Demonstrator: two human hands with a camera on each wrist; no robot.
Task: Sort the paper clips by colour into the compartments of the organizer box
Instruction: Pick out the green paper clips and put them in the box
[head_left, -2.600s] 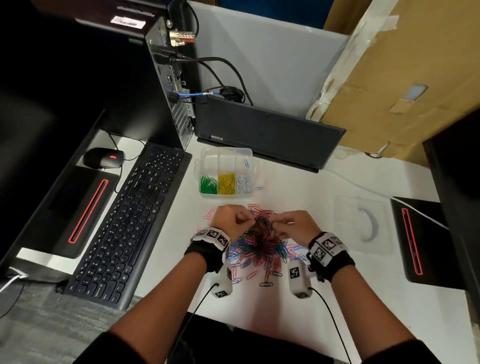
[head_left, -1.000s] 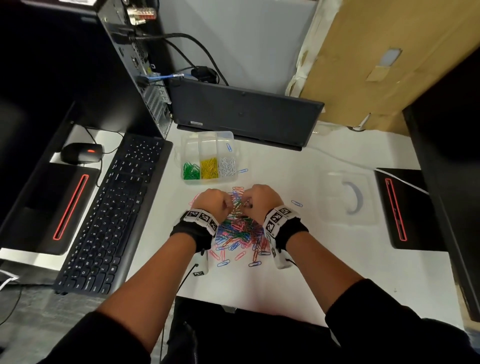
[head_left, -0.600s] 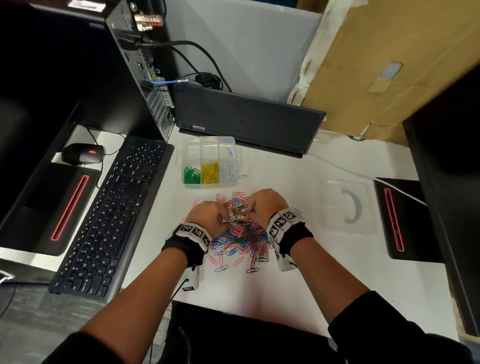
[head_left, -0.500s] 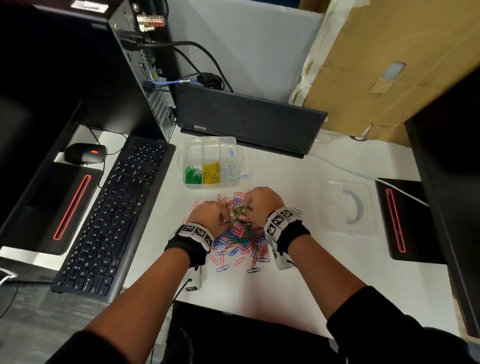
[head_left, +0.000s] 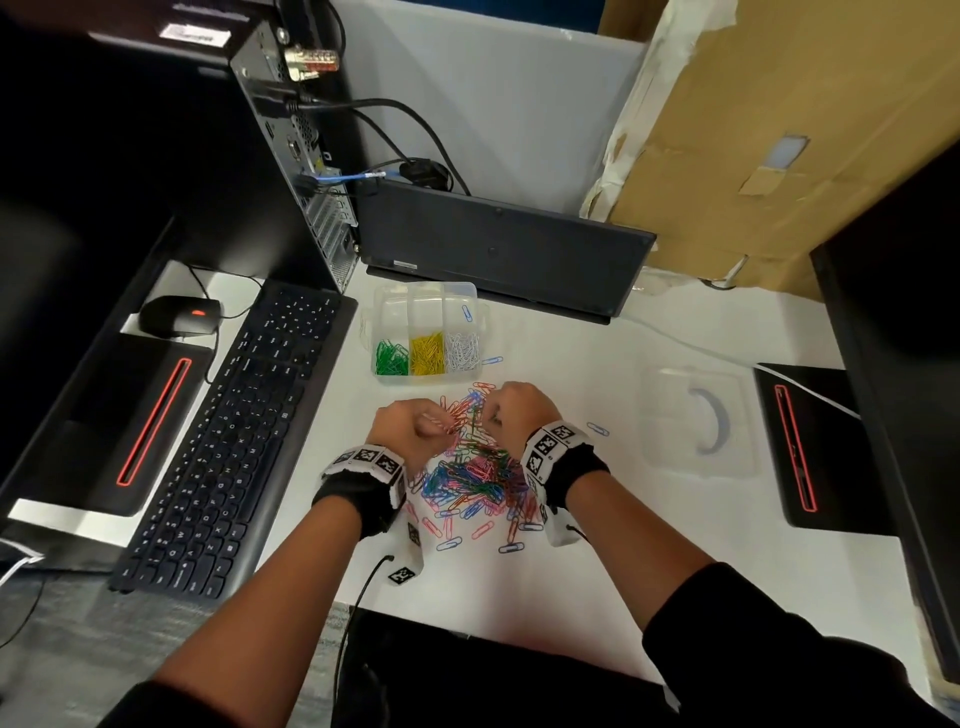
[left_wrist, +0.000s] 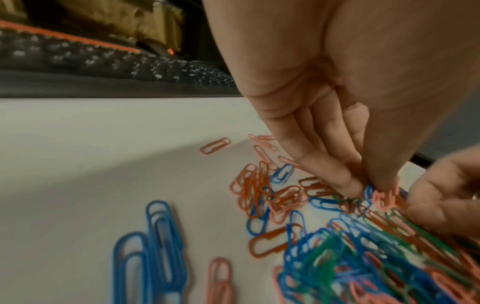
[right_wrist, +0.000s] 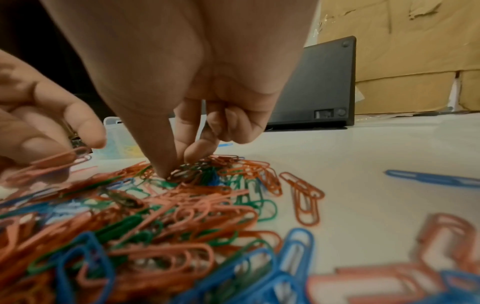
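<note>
Both hands pinched clips in mixed pile (head_left: 475, 475), frame centre: left hand (head_left: 410, 431) on orange ones, right hand (head_left: 514, 410) colour unclear. Clips light, slippery, tangle-prone; pinch single loop end.

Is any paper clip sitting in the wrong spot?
One blue paper clip lies alone in the back right compartment of the organizer box, behind the white clips. Another blue clip lies on the desk just right of the box, apart from the mixed pile. Green and yellow look properly sorted.
</note>
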